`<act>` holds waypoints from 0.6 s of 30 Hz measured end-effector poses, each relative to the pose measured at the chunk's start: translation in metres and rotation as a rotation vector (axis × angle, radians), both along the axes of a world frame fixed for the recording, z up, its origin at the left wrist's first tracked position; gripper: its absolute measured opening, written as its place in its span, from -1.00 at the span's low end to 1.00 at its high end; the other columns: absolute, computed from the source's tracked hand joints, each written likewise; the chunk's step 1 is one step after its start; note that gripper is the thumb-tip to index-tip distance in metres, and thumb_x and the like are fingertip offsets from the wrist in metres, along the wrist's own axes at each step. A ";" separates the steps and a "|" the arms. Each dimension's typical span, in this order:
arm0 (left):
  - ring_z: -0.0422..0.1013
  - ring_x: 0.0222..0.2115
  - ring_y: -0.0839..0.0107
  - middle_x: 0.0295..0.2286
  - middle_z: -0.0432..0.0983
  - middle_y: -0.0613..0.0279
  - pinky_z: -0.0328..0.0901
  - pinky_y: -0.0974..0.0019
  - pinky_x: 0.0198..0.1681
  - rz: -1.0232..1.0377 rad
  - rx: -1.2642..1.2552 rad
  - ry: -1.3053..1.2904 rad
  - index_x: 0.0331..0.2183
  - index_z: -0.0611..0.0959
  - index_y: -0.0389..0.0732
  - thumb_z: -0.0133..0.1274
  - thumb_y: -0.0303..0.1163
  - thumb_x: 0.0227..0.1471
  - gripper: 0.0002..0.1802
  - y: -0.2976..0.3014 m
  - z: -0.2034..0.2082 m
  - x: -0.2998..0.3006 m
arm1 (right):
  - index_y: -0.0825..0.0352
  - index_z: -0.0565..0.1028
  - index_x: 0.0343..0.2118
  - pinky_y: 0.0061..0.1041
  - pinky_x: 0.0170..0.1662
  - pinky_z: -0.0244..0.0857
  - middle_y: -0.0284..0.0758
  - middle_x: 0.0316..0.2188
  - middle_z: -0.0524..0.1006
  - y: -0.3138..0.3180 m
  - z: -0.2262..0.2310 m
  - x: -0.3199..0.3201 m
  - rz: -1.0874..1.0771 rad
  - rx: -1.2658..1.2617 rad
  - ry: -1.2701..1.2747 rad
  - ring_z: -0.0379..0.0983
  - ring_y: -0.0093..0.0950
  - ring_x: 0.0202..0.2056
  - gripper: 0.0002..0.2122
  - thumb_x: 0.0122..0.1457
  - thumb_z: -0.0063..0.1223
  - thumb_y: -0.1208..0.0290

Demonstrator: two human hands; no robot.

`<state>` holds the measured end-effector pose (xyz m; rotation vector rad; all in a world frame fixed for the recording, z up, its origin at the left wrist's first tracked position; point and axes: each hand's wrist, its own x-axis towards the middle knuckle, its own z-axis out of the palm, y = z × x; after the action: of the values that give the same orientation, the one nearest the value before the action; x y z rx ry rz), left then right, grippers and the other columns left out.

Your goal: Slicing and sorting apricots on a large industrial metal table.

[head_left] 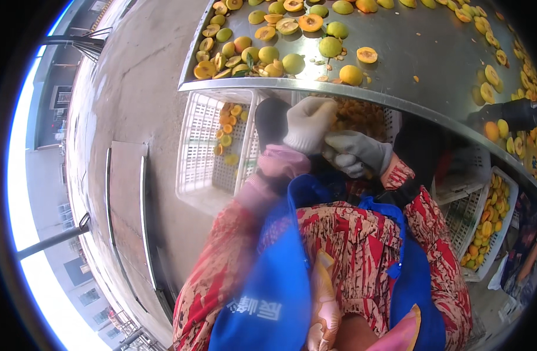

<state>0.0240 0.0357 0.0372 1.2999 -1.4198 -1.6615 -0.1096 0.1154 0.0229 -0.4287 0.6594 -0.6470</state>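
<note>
My left hand (pixel 310 121), in a whitish knitted glove, is curled closed just below the front edge of the metal table. Beside it and slightly nearer to me, my right hand (pixel 357 152) in a grey glove has its fingers bent inward. The two hands are close together above my lap. Whatever the fingers may hold is hidden. Just beyond them, under the table edge, a crate holds orange-brown fruit pieces (pixel 362 117). On the metal table (pixel 391 52) lie whole and halved yellow-green fruits (pixel 330 47), apricot- or plum-like, with loose stones among them.
A white plastic crate (pixel 189 146) with some fruit halves stands left of my legs. At the right, another crate (pixel 508 222) holds yellow fruit. A dark object (pixel 514 116) crosses the table's right side. Part of another person (pixel 532 257) shows at the far right.
</note>
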 end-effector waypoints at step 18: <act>0.43 -0.50 0.39 -0.49 0.50 0.14 0.32 0.40 -0.45 0.122 0.097 0.441 -0.33 0.56 -0.29 0.00 -0.18 0.05 -0.67 -0.014 -0.037 0.016 | 0.30 0.38 -0.37 -0.73 -0.89 -0.18 -0.61 -0.86 0.03 0.006 -0.017 0.008 0.077 -0.025 -0.502 -0.08 -0.77 -0.89 -0.64 0.29 -0.33 0.08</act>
<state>0.0400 0.0212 0.0004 0.9658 -0.9912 -1.8113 -0.1021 0.1213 0.0061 -0.2955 0.1577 -0.6569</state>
